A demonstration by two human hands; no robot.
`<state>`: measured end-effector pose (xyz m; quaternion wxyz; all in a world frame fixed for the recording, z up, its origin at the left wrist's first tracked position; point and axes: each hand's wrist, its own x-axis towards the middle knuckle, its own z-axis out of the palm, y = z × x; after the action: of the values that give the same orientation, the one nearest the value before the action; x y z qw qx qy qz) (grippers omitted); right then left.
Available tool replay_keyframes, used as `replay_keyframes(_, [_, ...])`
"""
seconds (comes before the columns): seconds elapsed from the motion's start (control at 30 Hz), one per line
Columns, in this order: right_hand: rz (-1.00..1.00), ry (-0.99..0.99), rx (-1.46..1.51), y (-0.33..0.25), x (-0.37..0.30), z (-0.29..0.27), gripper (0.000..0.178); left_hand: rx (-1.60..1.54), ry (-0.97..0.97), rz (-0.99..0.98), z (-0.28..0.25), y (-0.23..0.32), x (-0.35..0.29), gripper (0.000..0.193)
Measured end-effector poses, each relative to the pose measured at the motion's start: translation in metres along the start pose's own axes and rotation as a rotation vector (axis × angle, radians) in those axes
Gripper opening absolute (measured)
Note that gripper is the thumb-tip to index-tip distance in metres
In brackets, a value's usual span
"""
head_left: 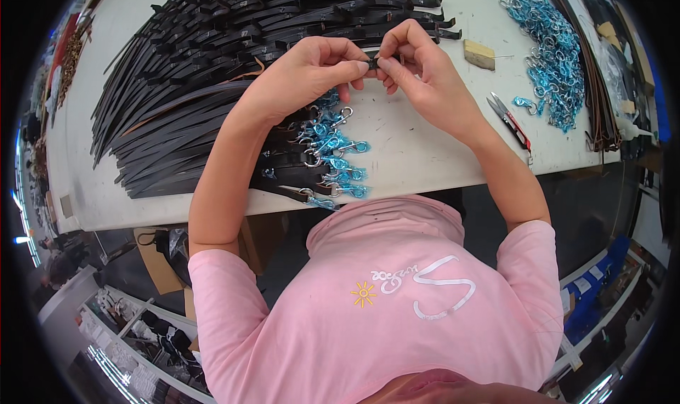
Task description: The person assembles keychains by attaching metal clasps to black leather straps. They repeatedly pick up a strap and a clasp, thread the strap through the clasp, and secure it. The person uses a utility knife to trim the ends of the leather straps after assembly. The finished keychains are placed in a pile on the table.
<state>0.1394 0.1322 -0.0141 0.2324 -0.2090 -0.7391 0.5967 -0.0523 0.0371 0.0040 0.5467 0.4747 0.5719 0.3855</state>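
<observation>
My left hand [312, 71] and my right hand [423, 65] meet over the table, fingertips pinched together. Between them is a small dark piece [372, 62], mostly covered by the fingers; its kind is too hidden to make out. Behind and left of my hands lies a large pile of black straps [241, 39], several with loops and upturned ends. Nearer to me, under my left forearm, a second bundle of black straps [170, 149] ends in metal snap hooks [336, 149] partly wrapped in blue plastic.
On the white table [425, 170], a tan block [479, 54] with a thin needle-like rod lies right of my hands. Red-handled thread snips [511, 124] lie nearer. A heap of blue-wrapped snap hooks [556, 57] and long brown straps [602, 114] occupy the right side.
</observation>
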Motion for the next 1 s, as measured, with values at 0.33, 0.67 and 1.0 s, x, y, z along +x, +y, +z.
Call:
replay_keyframes(0.33, [-0.190, 0.049, -0.236, -0.011, -0.004, -0.004, 0.020, 0.201, 0.188, 0.036, 0.013, 0.016, -0.013, 0.018])
replay_keyframes(0.67, [-0.226, 0.120, -0.213, -0.051, -0.006, -0.079, 0.025, 0.736, 0.444, 0.327, 0.007, 0.044, -0.055, 0.028])
replay_keyframes(1.0, [0.060, 0.325, -1.412, 0.039, -0.068, -0.213, 0.023, 0.444, 0.564, 0.306, -0.007, 0.011, -0.057, 0.007])
